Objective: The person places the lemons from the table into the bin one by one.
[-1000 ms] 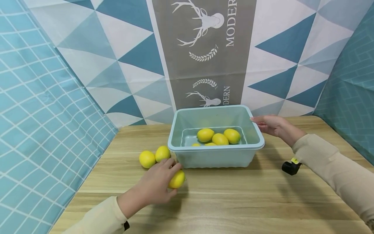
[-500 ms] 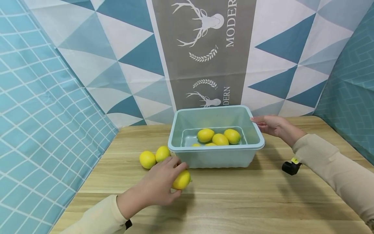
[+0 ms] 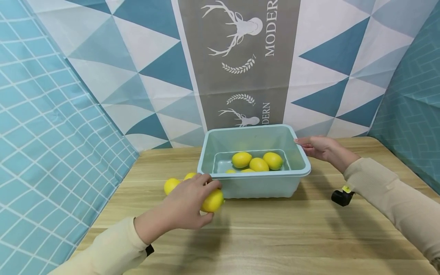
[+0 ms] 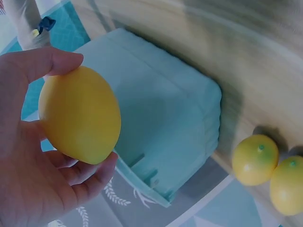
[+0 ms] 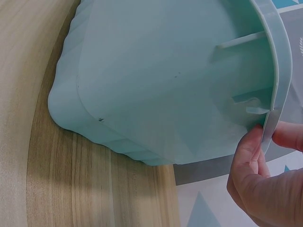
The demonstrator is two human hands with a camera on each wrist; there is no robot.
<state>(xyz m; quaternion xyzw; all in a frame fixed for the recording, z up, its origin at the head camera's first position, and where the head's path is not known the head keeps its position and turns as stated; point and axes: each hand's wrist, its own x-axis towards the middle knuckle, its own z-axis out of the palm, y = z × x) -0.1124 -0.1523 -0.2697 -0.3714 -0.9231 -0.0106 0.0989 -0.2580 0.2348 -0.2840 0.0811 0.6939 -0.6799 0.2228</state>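
My left hand (image 3: pixel 187 200) grips a yellow lemon (image 3: pixel 212 200) between thumb and fingers, in front of the left corner of a pale blue-green plastic bin (image 3: pixel 254 185). In the left wrist view the lemon (image 4: pixel 80 116) is held up off the wooden table, with the bin (image 4: pixel 151 109) behind it. My right hand (image 3: pixel 317 147) pinches the bin's right rim, thumb on one side and fingers curled under the other, as the right wrist view shows at the rim (image 5: pixel 277 71). Several lemons (image 3: pixel 259 164) lie inside the bin.
Two more lemons sit on the table left of the bin, one lemon (image 3: pixel 170 185) partly behind my left hand; the left wrist view shows another lemon (image 4: pixel 289 187) beside it. Patterned cloth walls (image 3: pixel 154 57) rise behind and at both sides of the wooden table (image 3: pixel 275 236).
My left hand first carried the lemon slightly right, then lifted it up from the table towards the bin's front wall. The right hand stays on the rim; the bin has not moved.
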